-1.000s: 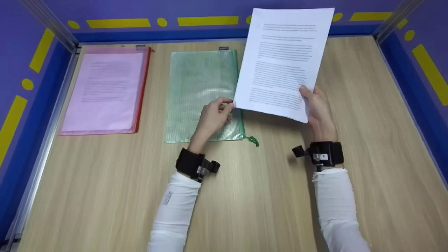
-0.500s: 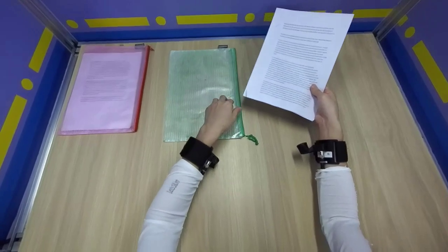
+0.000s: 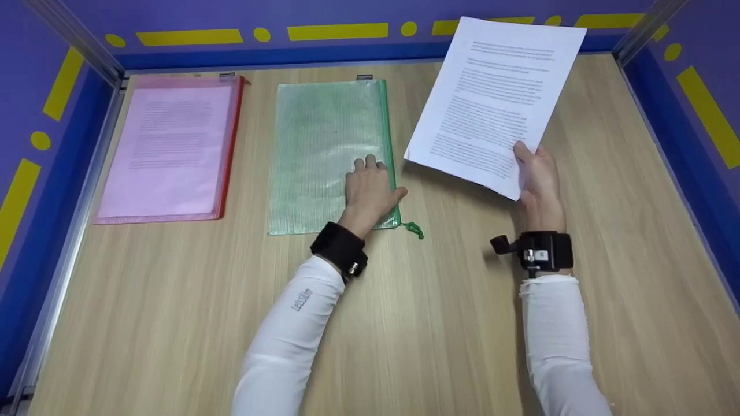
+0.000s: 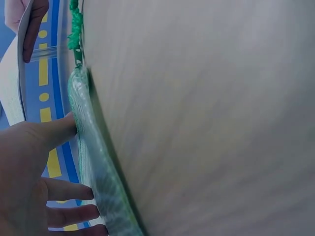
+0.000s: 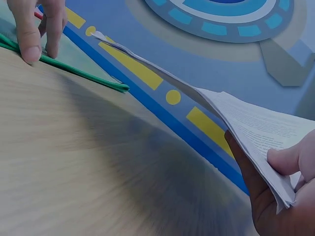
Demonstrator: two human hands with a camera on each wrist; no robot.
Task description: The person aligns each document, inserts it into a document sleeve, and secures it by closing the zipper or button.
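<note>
My right hand (image 3: 540, 182) grips a stack of printed paper sheets (image 3: 491, 104) by its lower right corner, thumb on top and fingers beneath. The right wrist view shows the stack (image 5: 261, 118) raised above the table, its pages slightly bowed. A green translucent zip pouch (image 3: 324, 133) lies flat in the middle. My left hand (image 3: 373, 188) rests on its right part, fingers spread on the surface. Its thumb (image 4: 61, 130) is at the pouch's zip edge, near the green cord pull (image 3: 413, 230).
A pink zip pouch (image 3: 167, 185) with printed paper inside lies on the left of the wooden table (image 3: 439, 323). Purple and blue panels (image 3: 324, 52) with yellow marks border the table at the back and sides.
My left hand has let go of the papers' lower left corner and come down onto the green pouch. My right hand has carried the stack to the right.
</note>
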